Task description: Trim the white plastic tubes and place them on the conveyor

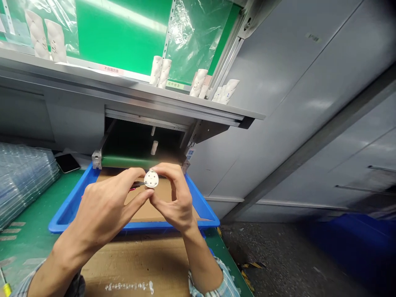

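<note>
So above your green tabletop [34,231] and the blue tray [71,206], your left hand [105,210] and right hand [173,198] both pinch a white disc [151,179] by its edge. It's small, round and flat, facing you, with a few tiny dark holes.

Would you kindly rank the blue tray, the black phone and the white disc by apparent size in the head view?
Largest to smallest:
1. blue tray
2. black phone
3. white disc, smallest even though held nearer the camera

head view, close above bench [34,231], facing forward-down, tilted toward shelf [130,88].
</note>
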`<state>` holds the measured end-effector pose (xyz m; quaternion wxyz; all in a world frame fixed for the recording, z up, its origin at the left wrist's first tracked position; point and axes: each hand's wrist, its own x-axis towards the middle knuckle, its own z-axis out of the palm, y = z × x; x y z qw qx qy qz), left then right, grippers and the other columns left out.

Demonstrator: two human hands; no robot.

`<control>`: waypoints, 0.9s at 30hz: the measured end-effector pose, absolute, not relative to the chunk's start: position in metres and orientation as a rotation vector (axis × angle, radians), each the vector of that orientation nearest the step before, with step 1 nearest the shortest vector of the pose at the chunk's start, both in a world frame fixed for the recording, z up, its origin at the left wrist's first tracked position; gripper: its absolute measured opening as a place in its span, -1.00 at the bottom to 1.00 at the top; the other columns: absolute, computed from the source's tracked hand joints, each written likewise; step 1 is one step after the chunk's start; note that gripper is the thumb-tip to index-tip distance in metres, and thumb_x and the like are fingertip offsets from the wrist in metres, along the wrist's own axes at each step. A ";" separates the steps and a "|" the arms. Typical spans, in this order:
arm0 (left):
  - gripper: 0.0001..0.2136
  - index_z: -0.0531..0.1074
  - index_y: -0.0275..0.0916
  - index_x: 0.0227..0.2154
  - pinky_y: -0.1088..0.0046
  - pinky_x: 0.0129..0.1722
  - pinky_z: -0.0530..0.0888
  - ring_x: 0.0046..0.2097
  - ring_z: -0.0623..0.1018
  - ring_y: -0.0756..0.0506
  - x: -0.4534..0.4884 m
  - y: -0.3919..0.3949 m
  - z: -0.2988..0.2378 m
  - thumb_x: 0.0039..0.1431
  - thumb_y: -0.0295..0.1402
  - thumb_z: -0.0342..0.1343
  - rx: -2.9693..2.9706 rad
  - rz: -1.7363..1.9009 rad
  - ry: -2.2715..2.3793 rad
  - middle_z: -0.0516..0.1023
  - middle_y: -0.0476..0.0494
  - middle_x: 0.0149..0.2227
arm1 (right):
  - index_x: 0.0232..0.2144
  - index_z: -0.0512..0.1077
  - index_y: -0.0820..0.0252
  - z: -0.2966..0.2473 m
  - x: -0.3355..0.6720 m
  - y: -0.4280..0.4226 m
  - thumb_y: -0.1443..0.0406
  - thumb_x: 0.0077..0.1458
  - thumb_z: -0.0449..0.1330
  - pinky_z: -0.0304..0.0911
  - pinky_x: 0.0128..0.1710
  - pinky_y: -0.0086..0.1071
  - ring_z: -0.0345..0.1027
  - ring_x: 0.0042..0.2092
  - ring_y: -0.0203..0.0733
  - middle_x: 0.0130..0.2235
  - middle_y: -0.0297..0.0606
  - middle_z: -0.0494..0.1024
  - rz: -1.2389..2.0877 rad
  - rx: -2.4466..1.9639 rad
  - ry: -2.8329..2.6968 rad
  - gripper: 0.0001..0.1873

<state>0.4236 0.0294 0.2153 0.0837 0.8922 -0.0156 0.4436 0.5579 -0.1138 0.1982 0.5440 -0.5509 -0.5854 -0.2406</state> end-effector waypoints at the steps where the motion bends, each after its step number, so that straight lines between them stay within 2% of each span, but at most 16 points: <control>1: -0.75 0.42 -0.12 -0.01 0.45 -0.43 0.35 -0.38 0.66 -0.02 0.424 0.030 0.215 0.55 -0.09 -0.02 2.665 1.338 -0.048 0.70 0.07 -0.23 | 0.18 0.41 0.03 0.199 0.557 -0.114 0.42 0.26 0.32 0.48 0.10 -0.16 0.47 0.09 -0.05 0.06 -0.17 0.53 -0.563 -1.317 -1.418 -0.52; 4: -0.69 0.43 -0.16 -0.15 0.41 -0.51 0.28 -0.48 0.61 -0.04 0.426 0.029 0.212 0.58 -0.09 -0.09 2.711 1.428 -0.012 0.65 0.06 -0.39 | 0.25 0.40 -0.02 0.199 0.554 -0.111 0.45 0.30 0.26 0.49 0.15 -0.18 0.48 0.14 -0.06 0.12 -0.17 0.53 -0.546 -1.354 -1.470 -0.46; 7: -0.64 0.41 -0.18 -0.26 0.40 -0.54 0.24 -0.52 0.56 -0.04 0.429 0.028 0.211 0.56 -0.06 -0.08 2.719 1.475 0.016 0.58 0.04 -0.48 | 0.23 0.45 -0.07 0.194 0.554 -0.107 0.38 0.35 0.29 0.50 0.16 -0.19 0.49 0.12 -0.08 0.09 -0.19 0.50 -0.535 -1.342 -1.434 -0.54; 10: -0.71 0.45 -0.20 -0.10 0.46 -0.42 0.35 -0.42 0.58 -0.03 0.430 0.027 0.213 0.53 -0.07 0.02 2.615 1.473 -0.050 0.60 0.01 -0.36 | 0.14 0.54 -0.09 0.192 0.556 -0.105 0.32 0.35 0.33 0.52 0.13 -0.21 0.50 0.08 -0.10 0.02 -0.22 0.44 -0.555 -1.304 -1.327 -0.64; 12: -0.71 0.42 -0.22 0.07 0.48 -0.28 0.43 -0.32 0.59 -0.03 0.429 0.029 0.216 0.53 -0.12 0.03 2.518 1.504 -0.053 0.62 -0.05 -0.23 | 0.12 0.56 -0.12 0.193 0.558 -0.105 0.36 0.32 0.34 0.51 0.13 -0.22 0.51 0.07 -0.11 0.00 -0.25 0.45 -0.577 -1.302 -1.277 -0.63; 14: -0.73 0.41 -0.23 0.12 0.47 -0.21 0.45 -0.27 0.59 -0.03 0.428 0.031 0.218 0.56 -0.20 -0.01 2.464 1.513 -0.032 0.62 -0.07 -0.17 | 0.13 0.54 -0.12 0.195 0.559 -0.107 0.41 0.30 0.35 0.51 0.12 -0.22 0.51 0.06 -0.13 0.00 -0.26 0.48 -0.586 -1.307 -1.255 -0.58; 17: -0.79 0.46 -0.19 -0.01 0.46 -0.20 0.42 -0.25 0.58 -0.02 0.426 0.035 0.218 0.58 -0.29 -0.07 2.470 1.469 -0.042 0.62 -0.03 -0.19 | 0.13 0.52 -0.06 0.197 0.561 -0.108 0.40 0.29 0.35 0.52 0.11 -0.18 0.51 0.08 -0.11 0.03 -0.22 0.52 -0.581 -1.312 -1.241 -0.59; 20: -0.78 0.47 -0.18 -0.16 0.44 -0.25 0.37 -0.31 0.53 -0.01 0.425 0.036 0.217 0.58 -0.28 -0.04 2.495 1.451 -0.054 0.60 0.01 -0.27 | 0.11 0.51 -0.02 0.197 0.561 -0.109 0.39 0.31 0.33 0.54 0.10 -0.16 0.51 0.10 -0.08 0.05 -0.19 0.55 -0.589 -1.308 -1.257 -0.63; 24: -0.64 0.43 -0.20 -0.40 0.38 -0.41 0.23 -0.48 0.37 0.00 0.422 0.034 0.217 0.54 -0.15 0.04 2.567 1.514 0.043 0.41 0.07 -0.51 | 0.13 0.49 0.01 0.197 0.561 -0.110 0.42 0.31 0.31 0.53 0.15 -0.15 0.51 0.13 -0.08 0.07 -0.19 0.58 -0.584 -1.300 -1.293 -0.62; 27: -0.57 0.39 -0.20 -0.47 0.36 -0.44 0.18 -0.50 0.33 0.00 0.421 0.034 0.217 0.48 -0.03 0.09 2.556 1.561 0.205 0.35 0.07 -0.54 | 0.14 0.48 0.02 0.197 0.561 -0.109 0.44 0.30 0.30 0.51 0.19 -0.13 0.51 0.15 -0.08 0.08 -0.18 0.59 -0.584 -1.292 -1.304 -0.59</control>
